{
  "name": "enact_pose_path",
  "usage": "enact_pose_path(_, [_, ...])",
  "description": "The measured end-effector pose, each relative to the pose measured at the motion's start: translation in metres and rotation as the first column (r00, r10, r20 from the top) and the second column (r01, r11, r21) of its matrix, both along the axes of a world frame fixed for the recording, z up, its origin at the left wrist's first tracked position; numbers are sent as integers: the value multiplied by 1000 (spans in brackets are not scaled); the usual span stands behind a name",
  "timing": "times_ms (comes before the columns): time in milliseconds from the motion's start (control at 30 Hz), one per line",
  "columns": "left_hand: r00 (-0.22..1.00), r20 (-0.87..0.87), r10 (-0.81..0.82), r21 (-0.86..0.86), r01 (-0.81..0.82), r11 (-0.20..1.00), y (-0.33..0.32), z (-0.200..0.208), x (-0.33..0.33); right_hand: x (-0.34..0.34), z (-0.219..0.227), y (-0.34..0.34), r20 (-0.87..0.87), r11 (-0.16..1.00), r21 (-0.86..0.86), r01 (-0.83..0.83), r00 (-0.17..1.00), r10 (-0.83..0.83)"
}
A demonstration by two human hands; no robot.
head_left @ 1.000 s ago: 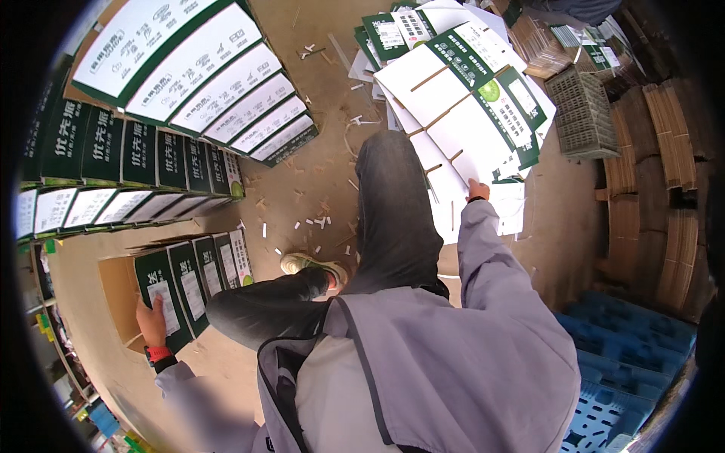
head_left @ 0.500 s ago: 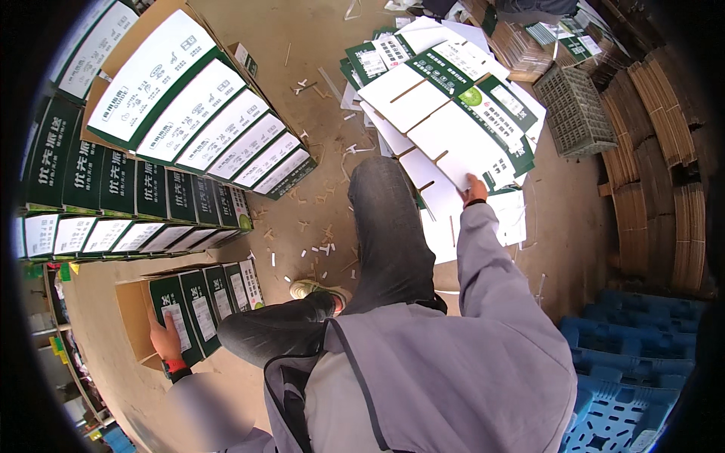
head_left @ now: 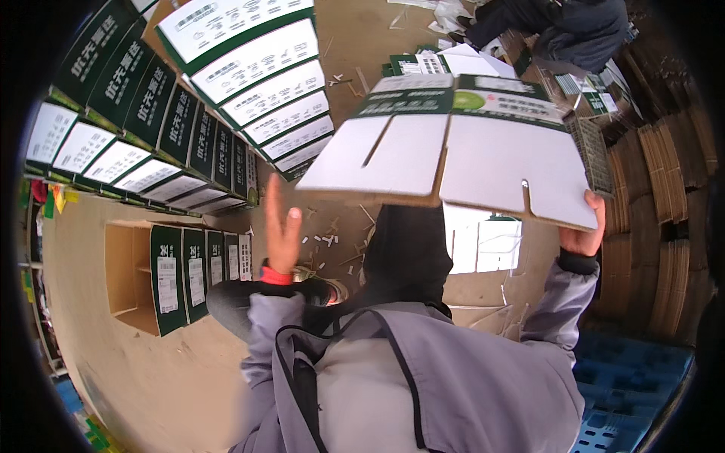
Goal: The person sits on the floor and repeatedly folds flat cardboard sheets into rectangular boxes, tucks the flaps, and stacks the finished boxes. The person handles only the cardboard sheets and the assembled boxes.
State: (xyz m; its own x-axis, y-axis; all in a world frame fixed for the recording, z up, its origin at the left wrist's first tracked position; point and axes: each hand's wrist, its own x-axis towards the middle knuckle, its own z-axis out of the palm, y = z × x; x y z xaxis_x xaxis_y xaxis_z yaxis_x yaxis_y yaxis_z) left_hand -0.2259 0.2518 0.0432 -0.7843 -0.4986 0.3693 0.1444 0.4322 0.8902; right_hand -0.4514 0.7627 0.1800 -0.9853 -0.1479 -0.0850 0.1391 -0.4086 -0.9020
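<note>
From where I stand, the right hand [head_left: 584,226] is pinching the near right corner of a white-and-green carton sheet [head_left: 513,162], which hangs slotted and unfolded between the two hands. The left hand [head_left: 282,234] is free — fingers up and parted, just beside the sheet's left corner. Left of that hand a row of green boxes [head_left: 170,283] rests on the floor, with taller stacked boxes [head_left: 260,94] beyond it. A blue pallet [head_left: 627,389] lies nearer the body than the right hand.
</note>
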Motion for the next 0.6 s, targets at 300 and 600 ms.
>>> enact_pose_path(300, [952, -219, 213, 402, -111, 909, 40, 22, 31, -19, 14, -112, -200, 980, -87, 177, 961, -191])
enact_pose_path(600, [731, -318, 604, 473, -429, 769, 20, 84, 75, -37, 37, -180, -796, 999, 38, 21, 605, 17])
